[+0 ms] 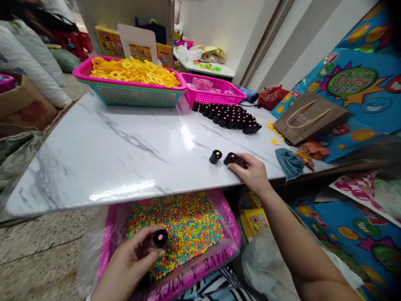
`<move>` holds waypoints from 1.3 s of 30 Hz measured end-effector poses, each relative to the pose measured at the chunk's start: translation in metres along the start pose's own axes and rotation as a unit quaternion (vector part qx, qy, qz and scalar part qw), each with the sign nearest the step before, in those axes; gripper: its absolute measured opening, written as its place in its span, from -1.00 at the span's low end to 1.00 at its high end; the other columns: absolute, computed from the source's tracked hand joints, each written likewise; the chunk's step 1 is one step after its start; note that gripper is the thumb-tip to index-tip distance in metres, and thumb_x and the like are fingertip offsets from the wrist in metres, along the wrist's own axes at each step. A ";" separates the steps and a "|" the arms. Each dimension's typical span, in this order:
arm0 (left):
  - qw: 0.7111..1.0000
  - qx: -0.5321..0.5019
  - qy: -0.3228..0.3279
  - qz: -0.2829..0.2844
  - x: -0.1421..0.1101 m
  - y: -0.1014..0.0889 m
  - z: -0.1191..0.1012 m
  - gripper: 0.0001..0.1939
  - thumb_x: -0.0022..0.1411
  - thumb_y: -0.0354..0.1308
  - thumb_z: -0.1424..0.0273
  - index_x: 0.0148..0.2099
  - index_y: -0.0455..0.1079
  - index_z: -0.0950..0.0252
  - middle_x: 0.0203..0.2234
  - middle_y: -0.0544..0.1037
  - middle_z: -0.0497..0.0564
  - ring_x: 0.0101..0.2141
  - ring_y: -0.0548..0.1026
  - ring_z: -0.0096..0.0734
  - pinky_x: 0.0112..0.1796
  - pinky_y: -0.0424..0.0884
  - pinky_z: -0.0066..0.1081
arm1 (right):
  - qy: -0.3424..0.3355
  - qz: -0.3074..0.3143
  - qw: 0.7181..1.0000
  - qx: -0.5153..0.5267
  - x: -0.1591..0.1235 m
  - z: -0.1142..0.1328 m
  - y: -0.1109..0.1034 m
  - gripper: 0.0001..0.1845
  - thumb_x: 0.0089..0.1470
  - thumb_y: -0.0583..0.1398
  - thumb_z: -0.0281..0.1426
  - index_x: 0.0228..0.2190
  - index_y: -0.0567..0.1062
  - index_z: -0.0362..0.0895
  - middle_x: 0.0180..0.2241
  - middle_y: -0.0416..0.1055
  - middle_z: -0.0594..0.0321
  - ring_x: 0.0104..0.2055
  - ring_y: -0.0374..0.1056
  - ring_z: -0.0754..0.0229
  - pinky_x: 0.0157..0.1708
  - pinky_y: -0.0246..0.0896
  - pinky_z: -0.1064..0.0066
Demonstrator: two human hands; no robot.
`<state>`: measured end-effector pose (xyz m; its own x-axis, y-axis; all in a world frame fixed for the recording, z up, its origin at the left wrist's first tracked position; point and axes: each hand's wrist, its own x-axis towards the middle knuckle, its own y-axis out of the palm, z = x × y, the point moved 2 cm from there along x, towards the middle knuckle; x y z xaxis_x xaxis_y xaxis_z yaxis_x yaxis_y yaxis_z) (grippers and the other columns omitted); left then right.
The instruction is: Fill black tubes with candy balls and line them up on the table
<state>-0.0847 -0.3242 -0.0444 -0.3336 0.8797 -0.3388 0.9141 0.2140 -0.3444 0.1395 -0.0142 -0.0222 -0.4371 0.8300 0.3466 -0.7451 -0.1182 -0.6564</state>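
My left hand (138, 255) is closed around a small black cylinder (160, 237) with a pink spot in its top, above a pink tray (233, 234) filled with colourful candy balls (188, 225). On the white marbled table (125, 159), my right hand (250, 169) pinches another black cylinder (230, 158), also with a pink piece in its top. Just left of it a third black cylinder (215, 156) with a yellow spot stands upright, apart from my fingers. Farther back, many similar cylinders (230, 116) stand packed in a group.
A basket (140, 99) heaped with yellow plastic rings (134, 72) stands at the back left, beside a pink basket (216, 90). To the right are a brown paper bag (310, 117), a blue-grey cloth (288, 162) and blue printed cartons (351, 83). The table's front edge overhangs the tray.
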 end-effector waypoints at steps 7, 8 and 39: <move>0.987 -0.158 -0.037 0.010 -0.001 0.016 -0.016 -0.65 0.09 0.21 0.37 -0.04 0.35 0.27 -0.21 0.57 0.06 -0.23 0.56 -0.37 -0.14 0.50 -0.29 | -0.038 0.085 0.989 0.114 -0.086 0.062 0.020 -0.63 0.09 0.26 -0.34 -0.03 0.47 -0.04 -0.17 0.47 0.14 -0.15 0.39 0.11 -0.06 0.32 0.23; 0.984 -0.175 -0.035 0.017 0.000 0.021 -0.017 -0.65 0.09 0.22 0.38 -0.04 0.34 0.27 -0.19 0.57 0.06 -0.22 0.56 -0.36 -0.15 0.50 -0.30 | -0.047 0.175 0.970 0.165 -0.099 0.077 0.030 -0.58 0.08 0.26 -0.35 0.01 0.45 -0.03 -0.09 0.45 0.13 -0.07 0.38 0.10 -0.02 0.31 0.23; 0.915 0.389 0.027 0.107 -0.038 -0.012 0.001 -0.78 0.29 0.00 0.40 -0.10 0.43 0.29 -0.20 0.49 0.13 -0.17 0.46 -0.20 -0.11 0.38 -0.22 | -0.284 0.462 0.822 0.172 -0.113 0.087 0.120 -0.72 0.16 0.17 -0.48 -0.07 0.48 -0.11 -0.11 0.47 0.12 -0.06 0.35 0.15 -0.05 0.29 0.24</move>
<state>-0.0830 -0.3605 -0.0282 -0.1351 0.8907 -0.4340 0.5092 -0.3133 -0.8016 0.0553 -0.1694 -0.0820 -0.9889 -0.0782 0.1264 -0.0174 -0.7837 -0.6209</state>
